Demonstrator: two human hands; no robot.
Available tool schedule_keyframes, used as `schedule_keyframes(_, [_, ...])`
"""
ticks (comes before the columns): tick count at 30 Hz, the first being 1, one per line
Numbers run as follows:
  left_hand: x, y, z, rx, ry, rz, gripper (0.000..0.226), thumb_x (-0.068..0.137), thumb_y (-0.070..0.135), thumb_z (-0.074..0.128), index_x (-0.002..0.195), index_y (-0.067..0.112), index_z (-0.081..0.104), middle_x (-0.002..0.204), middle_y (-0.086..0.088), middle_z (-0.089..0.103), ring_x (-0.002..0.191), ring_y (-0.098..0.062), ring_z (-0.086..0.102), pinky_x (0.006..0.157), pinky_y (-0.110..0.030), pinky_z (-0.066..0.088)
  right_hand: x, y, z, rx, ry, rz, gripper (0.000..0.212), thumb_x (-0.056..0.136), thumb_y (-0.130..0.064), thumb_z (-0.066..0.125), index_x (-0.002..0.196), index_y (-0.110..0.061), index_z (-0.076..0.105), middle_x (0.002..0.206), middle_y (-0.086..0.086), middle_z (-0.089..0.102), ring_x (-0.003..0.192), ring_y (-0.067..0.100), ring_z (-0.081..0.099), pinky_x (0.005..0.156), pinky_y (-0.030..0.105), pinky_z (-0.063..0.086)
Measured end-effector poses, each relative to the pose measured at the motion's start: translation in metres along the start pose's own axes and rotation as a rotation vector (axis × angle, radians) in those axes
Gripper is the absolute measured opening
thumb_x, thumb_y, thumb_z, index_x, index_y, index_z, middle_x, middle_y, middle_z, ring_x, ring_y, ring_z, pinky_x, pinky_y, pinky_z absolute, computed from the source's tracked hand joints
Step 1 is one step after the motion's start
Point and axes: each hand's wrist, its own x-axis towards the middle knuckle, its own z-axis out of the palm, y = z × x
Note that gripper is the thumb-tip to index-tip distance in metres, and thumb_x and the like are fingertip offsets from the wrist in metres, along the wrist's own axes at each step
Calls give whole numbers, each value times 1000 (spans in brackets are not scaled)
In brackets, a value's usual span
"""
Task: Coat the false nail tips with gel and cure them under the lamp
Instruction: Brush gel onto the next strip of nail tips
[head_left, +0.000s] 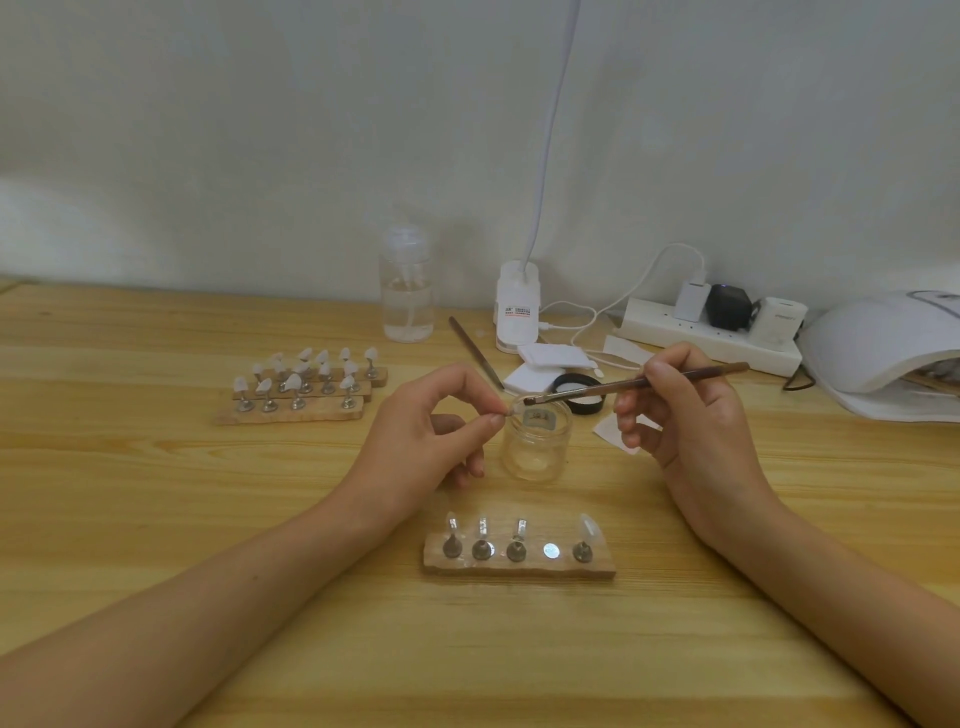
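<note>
Wooden table (156, 519) (pale grain) against plain white wall (260, 130)

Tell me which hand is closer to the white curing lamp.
Right. The right hand, holding the brush, is a short way left of the curing lamp; the left hand, pinching a nail tip, is farther left, beyond the glass jar.

clear bottle (407, 291) | power strip (727, 347) — three plugs | white pads (556, 358), perhaps cotton

The glass jar (535, 441) is clear. Behind it lies a black lid (587, 408). The table (156, 493) under it shows pale wood grain.
</note>
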Motion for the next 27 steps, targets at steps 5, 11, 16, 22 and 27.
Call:
schedule_keyframes(5, [1, 0, 0, -4, -5, 1, 4, 90, 6, 67, 89, 8, 65, 57, 9, 63, 49, -9, 58, 48, -20, 47, -1, 1, 2, -33, -29, 4, 19, 99, -15, 49, 81, -17, 55, 68, 4, 64, 60, 15, 61, 50, 23, 49])
schedule_keyframes(11, [1, -1, 0, -5, -2, -1, 4, 90, 5, 67, 89, 7, 64, 56, 9, 62, 50, -11, 58, 48, -21, 47, -1, -1, 2, 16, -51, -13, 14, 95, -22, 53, 83, -17, 54, 68, 4, 65, 61, 14, 61, 50, 22, 48])
schedule_keyframes(16, [2, -2, 0, 4, -8, 5, 5, 90, 5, 67, 88, 9, 64, 57, 10, 62, 49, -9, 58, 48, -21, 47, 0, 1, 0, -18, 24, 19, 19, 101, -13, 48, 83, -14, 54, 66, 4, 64, 58, 13, 60, 49, 22, 49])
schedule_keyframes(22, [1, -1, -1, 4, -11, 5, 5, 91, 5, 66, 88, 9, 64, 58, 12, 63, 50, -9, 58, 48, -21, 47, -2, 0, 3, -22, -21, 10, 18, 98, -17, 51, 81, -17, 55, 67, 4, 64, 60, 14, 61, 49, 23, 49])
schedule_keyframes(27, [1, -2, 0, 0, -8, 3, 4, 91, 5, 66, 89, 7, 64, 57, 11, 62, 50, -9, 58, 48, -20, 46, 0, 0, 1, 27, 9, 15, 17, 98, -17, 52, 81, -17, 55, 67, 3, 65, 59, 13, 60, 49, 21, 48])
